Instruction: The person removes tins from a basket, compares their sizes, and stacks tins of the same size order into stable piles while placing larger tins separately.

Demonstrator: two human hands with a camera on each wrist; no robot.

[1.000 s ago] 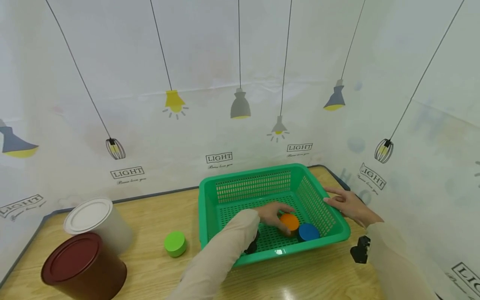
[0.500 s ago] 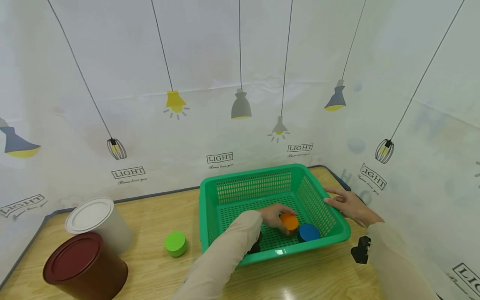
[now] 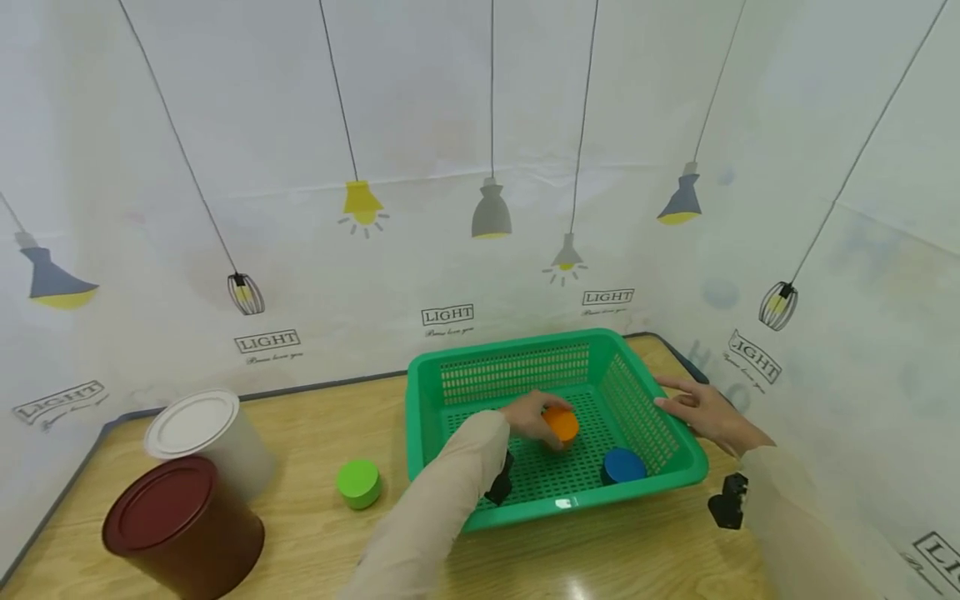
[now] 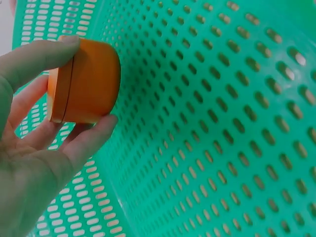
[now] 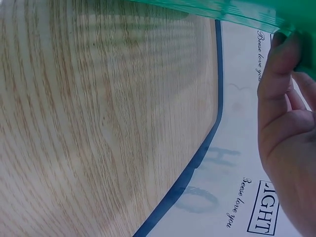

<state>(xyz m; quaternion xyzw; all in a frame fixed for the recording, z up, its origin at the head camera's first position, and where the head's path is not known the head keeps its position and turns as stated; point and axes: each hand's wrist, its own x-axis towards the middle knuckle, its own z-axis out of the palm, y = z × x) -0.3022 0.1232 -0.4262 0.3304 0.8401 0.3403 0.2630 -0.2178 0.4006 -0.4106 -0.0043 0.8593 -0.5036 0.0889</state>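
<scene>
My left hand (image 3: 527, 417) grips a small round orange tin (image 4: 95, 81) inside the green plastic basket (image 3: 525, 512). Thumb and fingers wrap its sides, and a lid seam shows in the left wrist view. The tin is close over the perforated basket floor. To its right in the basket sits a blue round tin (image 3: 624, 466), apart from it. At the basket's right side my right hand (image 3: 711, 414) holds the rim, with thumb and index finger on it; the right wrist view shows the fingertips up against the green edge.
Left of the basket, a light green round tin (image 3: 359, 483) stands on the wooden table (image 3: 315, 533). Farther left are a white can (image 3: 217, 446) and a dark red-brown can (image 3: 187, 533). A wall covering (image 3: 375, 275) with printed lamps rises behind the table and on its right.
My left hand has shifted the orange tin leftward and toward the back of the basket, away from the blue tin. The right hand stays on the rim. The head view has turned slightly left.
</scene>
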